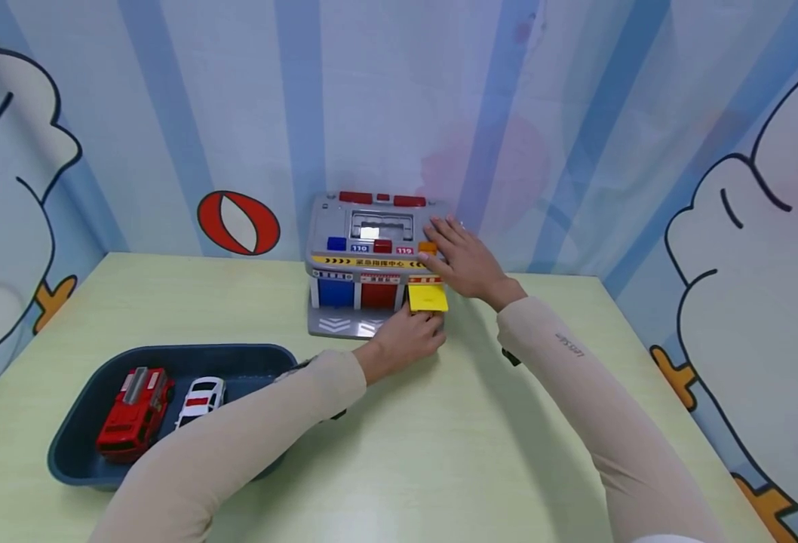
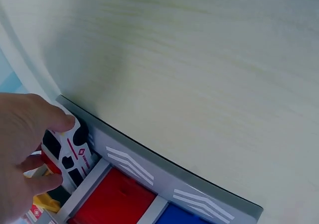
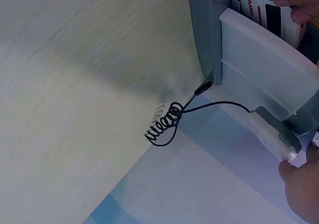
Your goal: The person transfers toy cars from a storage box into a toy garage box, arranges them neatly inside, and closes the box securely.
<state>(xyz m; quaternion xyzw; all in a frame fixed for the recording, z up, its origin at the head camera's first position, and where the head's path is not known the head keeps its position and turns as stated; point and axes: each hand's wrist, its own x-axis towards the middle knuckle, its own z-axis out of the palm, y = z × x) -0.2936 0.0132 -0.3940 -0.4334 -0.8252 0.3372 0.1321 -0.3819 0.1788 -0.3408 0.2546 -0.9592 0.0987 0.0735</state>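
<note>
A grey toy emergency station [image 1: 327, 226] stands at the back of the table, with blue and red doors shut and a yellow door [image 1: 428, 299] raised at its right bay. My left hand [image 1: 409, 337] pinches a white toy ambulance [image 2: 81, 152] between thumb and fingers. The ambulance sits partly inside that right bay, its near end above the grey ramp [image 2: 164, 167]; the hand hides it in the head view. Fingers extended, my right hand [image 1: 470, 260] rests on the right end of the station's roof, by the orange button [image 1: 428, 246].
A dark blue tray [image 1: 188, 351] at front left holds a red toy fire truck [image 1: 134, 415] and a white toy car [image 1: 201, 398]. A white handset [image 3: 271, 137] with a coiled black cord [image 3: 172, 115] is on the station's side. A printed curtain [image 1: 385, 90] hangs behind.
</note>
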